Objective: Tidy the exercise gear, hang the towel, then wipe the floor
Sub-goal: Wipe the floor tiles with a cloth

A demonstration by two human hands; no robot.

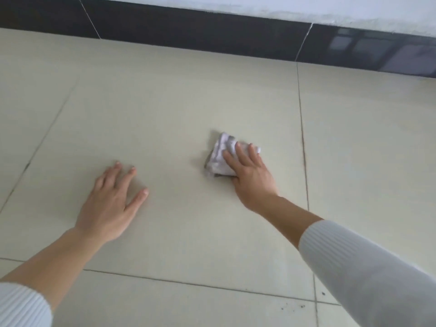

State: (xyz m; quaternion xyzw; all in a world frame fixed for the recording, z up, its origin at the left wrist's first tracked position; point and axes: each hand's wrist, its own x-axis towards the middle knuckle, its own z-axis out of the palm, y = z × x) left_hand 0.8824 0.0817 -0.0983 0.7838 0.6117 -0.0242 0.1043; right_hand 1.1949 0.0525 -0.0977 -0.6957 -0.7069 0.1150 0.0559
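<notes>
Head view, looking down at a pale tiled floor [165, 102]. We see two bare forearms reaching forward from white ribbed sleeves [365, 267]. A dark skirting band [188, 31] runs along the floor's far edge, with a white wall [306, 8] above it.

The left hand [111, 204] lies flat on the tile, left of centre. Its fingers are spread and straight and its grip holds nothing. We judge that it is propping the body.

The right hand [250, 175] rests on a small crumpled cloth [218, 159], white with greyish patches. The cloth sits on the same large tile, right of centre, near a dark grout line [303, 138]. Four straight fingers press down on it, so the grip is flat and open. The thumb sits at the cloth's near edge, and we cannot tell whether it hooks underneath. The two hands are well apart.

We judge this to be the floor-wiping step. No exercise gear or towel is in view.

The cloth looks soft, light and limp. It will likely bunch or slip out from under the palm unless pressed firmly. The best hold is probably over its thick middle, with the thumb catching the near fold. The glossy tile should let it slide easily.

A few dark specks [302, 306] lie near the floor's near right edge, not yet wiped.
</notes>
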